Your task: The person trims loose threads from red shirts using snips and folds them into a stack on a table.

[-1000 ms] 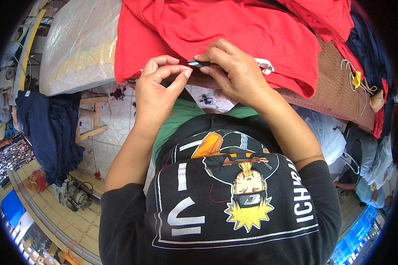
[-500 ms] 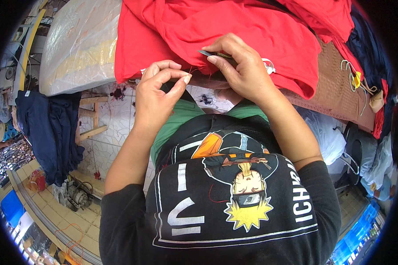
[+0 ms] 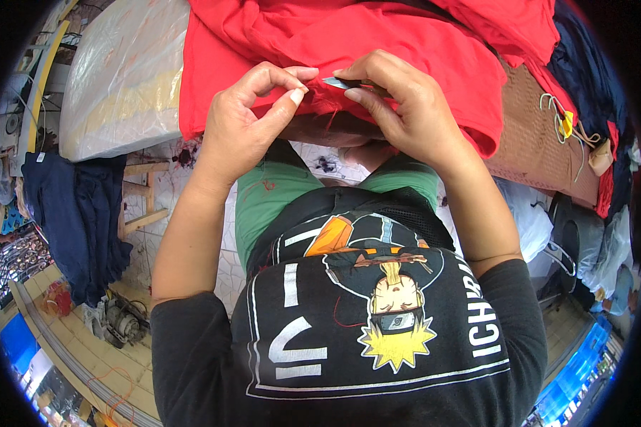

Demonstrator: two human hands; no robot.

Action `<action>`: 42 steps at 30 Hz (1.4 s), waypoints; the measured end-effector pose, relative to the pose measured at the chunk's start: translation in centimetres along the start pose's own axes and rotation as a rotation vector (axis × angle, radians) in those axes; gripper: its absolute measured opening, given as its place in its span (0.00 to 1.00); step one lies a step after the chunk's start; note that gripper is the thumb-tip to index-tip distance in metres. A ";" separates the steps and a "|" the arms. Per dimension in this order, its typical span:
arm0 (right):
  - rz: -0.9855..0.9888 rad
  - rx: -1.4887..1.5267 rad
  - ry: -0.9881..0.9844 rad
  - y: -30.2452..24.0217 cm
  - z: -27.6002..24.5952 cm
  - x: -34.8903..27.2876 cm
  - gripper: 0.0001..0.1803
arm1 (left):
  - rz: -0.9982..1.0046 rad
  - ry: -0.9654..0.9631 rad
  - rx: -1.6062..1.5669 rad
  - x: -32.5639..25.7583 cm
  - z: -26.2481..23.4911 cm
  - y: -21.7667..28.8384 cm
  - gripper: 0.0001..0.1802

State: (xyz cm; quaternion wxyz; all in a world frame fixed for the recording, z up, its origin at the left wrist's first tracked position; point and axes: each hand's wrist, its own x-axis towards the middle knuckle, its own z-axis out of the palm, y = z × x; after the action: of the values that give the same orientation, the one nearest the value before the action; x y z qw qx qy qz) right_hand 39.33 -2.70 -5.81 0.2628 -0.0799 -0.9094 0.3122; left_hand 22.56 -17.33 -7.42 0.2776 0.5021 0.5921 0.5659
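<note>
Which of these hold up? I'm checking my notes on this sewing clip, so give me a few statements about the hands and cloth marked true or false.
1. The right hand holds a small metal tool between its fingertips. True.
2. The left hand grips a pair of large scissors. False: it holds no scissors; its thumb and forefinger pinch together at the red cloth.
3. Both hands work at the edge of the red cloth. True.
4. The cloth under the hands is dark blue. False: it is red; a dark blue garment hangs off to the person's left.
5. A plastic-wrapped bundle lies left of the red cloth. True.
</note>
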 end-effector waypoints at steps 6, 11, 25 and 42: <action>-0.094 -0.171 -0.033 -0.7 0.2 0.4 0.09 | -0.014 -0.002 0.014 -0.2 0.2 0.4 0.03; -0.121 -0.277 -0.067 -1.3 0.1 0.8 0.10 | 0.080 -0.088 0.297 -0.3 -0.7 1.9 0.04; -0.116 -0.158 -0.053 -2.1 -1.2 0.4 0.12 | 0.042 -0.225 0.513 -0.5 -2.3 5.0 0.04; -0.175 -0.289 0.049 -1.4 -0.3 0.5 0.11 | -0.439 -0.587 0.987 -1.3 -3.1 7.2 0.11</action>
State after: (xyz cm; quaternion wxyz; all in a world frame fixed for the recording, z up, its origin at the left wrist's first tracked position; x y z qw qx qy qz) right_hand 39.05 -3.44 -4.55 0.2968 -0.0451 -0.9416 0.1523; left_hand 22.27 -20.76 -0.29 0.2741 0.5726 0.7726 -0.0074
